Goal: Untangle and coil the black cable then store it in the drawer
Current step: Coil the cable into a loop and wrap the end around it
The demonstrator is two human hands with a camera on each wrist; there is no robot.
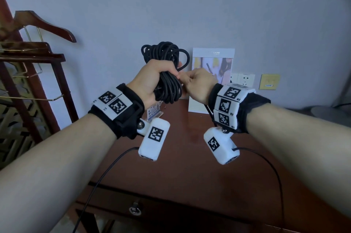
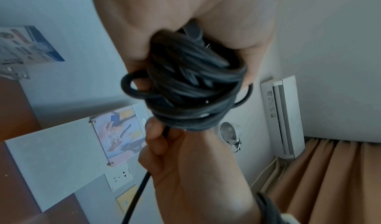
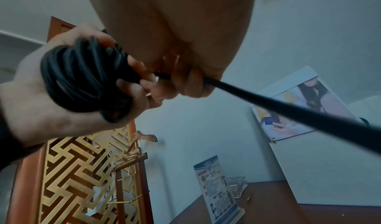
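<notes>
Above the desk [image 1: 190,166], held up before the wall, my left hand [image 1: 152,80] was wrapped tight around the middle of the black cable [image 1: 167,73], fingers and thumb curled round the bundle so the finished loops could not spring apart; loops stood out above the fist and hung below it. Just to the right, touching that fist, my right hand [image 1: 199,84] pinched the free tail of the cable between thumb and fingers, and the right wrist view showed the tail running taut past the camera. I judged it was held that way to keep tension for winding the last length round the bundle. Coiling looked nearly finished. Below, at the desk's front edge, the drawer [image 1: 161,211] sat closed, so storing was not yet done.
</notes>
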